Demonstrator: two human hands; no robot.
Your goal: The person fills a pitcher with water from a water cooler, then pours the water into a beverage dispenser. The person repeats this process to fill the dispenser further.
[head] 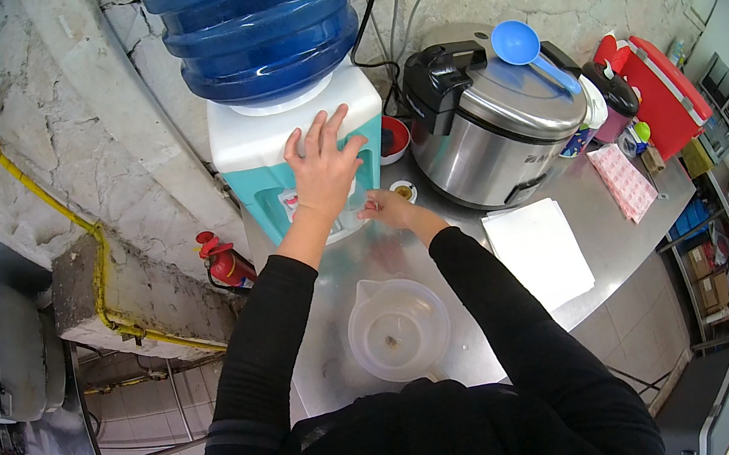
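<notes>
My left hand [324, 169] lies with fingers spread against the front of a white and teal water dispenser [242, 190], its fingertips near the white top edge. A large blue water bottle [266, 27] stands upside down on the dispenser. My right hand [392, 209] pinches what looks like a clear cup [353, 209] at the dispensing recess. My left hand and wrist partly hide the cup and the taps. Close to my body, a translucent plastic measuring jug [398, 329] rests on the steel table [327, 349], with a small brownish bit at its bottom.
Right of the dispenser stand a red-lined bowl [395, 138], a small white cup [404, 190] and a steel rice cooker [486, 135] with a blue ladle [517, 43] on its lid. White paper sheets [539, 256] lie nearby. A fire extinguisher [226, 265] is at left.
</notes>
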